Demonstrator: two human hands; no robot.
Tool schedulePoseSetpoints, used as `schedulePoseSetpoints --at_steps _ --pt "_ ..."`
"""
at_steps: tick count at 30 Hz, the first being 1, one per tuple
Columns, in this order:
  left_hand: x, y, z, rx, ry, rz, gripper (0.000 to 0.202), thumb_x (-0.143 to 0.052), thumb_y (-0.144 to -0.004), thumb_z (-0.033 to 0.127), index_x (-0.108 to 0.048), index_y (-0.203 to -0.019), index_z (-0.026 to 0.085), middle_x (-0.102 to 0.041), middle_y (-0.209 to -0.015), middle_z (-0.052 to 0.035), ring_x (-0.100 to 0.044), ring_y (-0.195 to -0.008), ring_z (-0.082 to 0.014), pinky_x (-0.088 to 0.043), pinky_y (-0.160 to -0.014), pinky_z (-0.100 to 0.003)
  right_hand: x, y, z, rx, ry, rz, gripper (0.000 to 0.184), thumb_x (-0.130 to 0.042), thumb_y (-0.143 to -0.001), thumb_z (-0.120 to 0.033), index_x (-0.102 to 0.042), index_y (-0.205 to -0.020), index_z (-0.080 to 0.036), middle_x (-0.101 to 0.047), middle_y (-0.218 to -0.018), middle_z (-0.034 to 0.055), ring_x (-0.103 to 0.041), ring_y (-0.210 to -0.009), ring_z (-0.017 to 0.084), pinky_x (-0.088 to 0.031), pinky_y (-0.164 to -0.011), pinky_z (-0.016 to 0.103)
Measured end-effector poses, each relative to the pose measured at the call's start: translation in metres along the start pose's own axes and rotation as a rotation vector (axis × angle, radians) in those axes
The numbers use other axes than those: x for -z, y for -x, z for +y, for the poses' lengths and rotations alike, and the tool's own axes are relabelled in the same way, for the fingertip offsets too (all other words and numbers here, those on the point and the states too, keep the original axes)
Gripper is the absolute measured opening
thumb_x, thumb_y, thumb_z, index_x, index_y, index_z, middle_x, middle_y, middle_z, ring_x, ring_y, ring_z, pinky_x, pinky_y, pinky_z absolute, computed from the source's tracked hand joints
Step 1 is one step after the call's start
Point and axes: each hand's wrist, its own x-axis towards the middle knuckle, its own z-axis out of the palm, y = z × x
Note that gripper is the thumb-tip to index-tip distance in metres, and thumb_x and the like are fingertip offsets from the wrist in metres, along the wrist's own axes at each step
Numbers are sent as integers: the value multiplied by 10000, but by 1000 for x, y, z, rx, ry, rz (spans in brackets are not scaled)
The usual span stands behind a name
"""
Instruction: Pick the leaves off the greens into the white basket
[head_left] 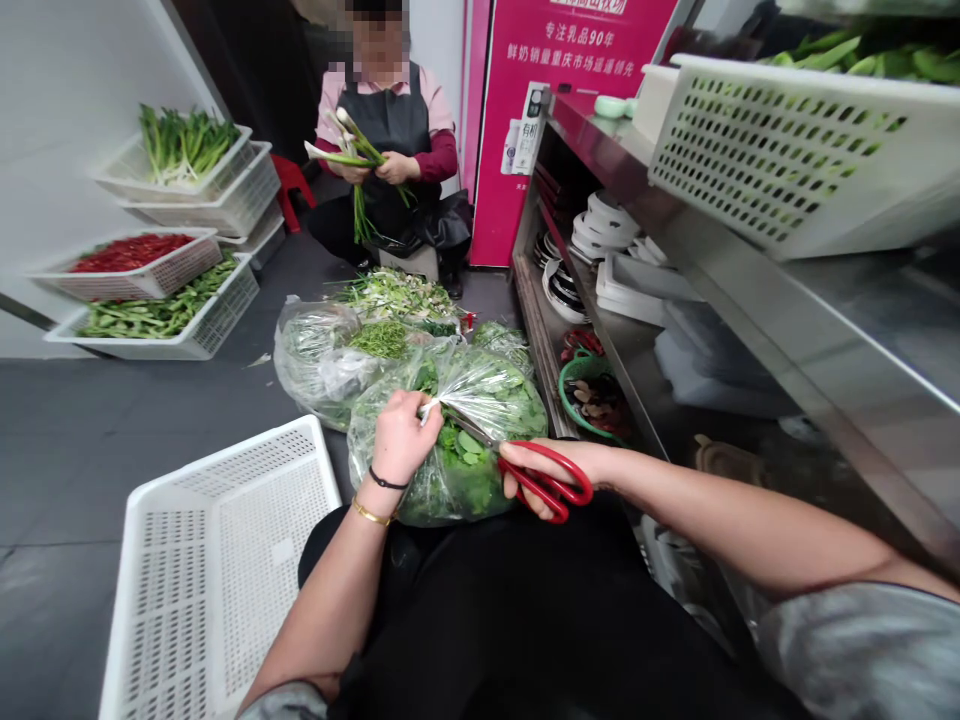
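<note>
Dark floor (67, 420) spreads around a bag (517, 400) of greens (465, 450), its gathered neck (444, 400) gripped by the left hand (405, 435). The right hand (561, 458) grips red scissors (501, 447), blades (474, 430) by the neck. A white basket (255, 560) stands to the left; opposite, a co-worker (388, 115) holds scallions (337, 156).

On the dark floor (60, 430): white crate (172, 580) at lower left, crate of green vegetables (217, 325) at left, plastic bags of greens (517, 400) at center. On the metal shelf (877, 310): perforated basket (862, 200), upper right.
</note>
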Motion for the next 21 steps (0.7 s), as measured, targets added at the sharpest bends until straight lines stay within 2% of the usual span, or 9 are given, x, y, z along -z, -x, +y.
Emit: schedulePoseSetpoints --at_steps 5,9,13,16,21 --pt "0 1 1 -14 1 -3 174 -512 -810 294 -608 -729 173 -546 -706 -45 -555 -668 -175 -452 -688 -279 0 -8 0 -39 12 38 709 -309 -820 -785 -564 -775 -125 -563 -457 10 -563 -390 116 -473 -391 208" --pt "-2 6 3 -30 -21 -24 181 -497 -828 296 -587 -728 175 -541 -715 -48 -547 -678 -183 -446 -683 -289 2 -23 -11 -7 19 14 732 -326 -772 -826 -555 -756 -130 -556 -453 6 -560 -384 113 -479 -382 209" --pt "-4 12 4 -36 -7 -41 215 -453 -861 282 -535 -688 186 -522 -699 -43 -527 -655 -174 -435 -675 -288 -1 -36 -17 8 7 24 740 -273 -764 -848 -519 -741 -150 -504 -396 -21 -494 -324 105 -455 -339 219" --pt "-5 16 6 -42 31 -26 250 -403 -891 284 -514 -688 192 -506 -698 -42 -520 -668 -176 -431 -683 -293 -3 -45 -13 64 6 35 703 -280 -765 -847 -476 -720 -174 -461 -365 -45 -449 -290 100 -416 -305 214" --pt "-2 22 -2 -18 193 -41 245 -428 -868 286 -520 -660 196 -493 -677 -29 -510 -683 -172 -428 -694 -298 0 -43 -14 258 101 117 623 -420 -743 -815 -396 -629 -203 -375 -320 -80 -367 -253 80 -334 -284 193"
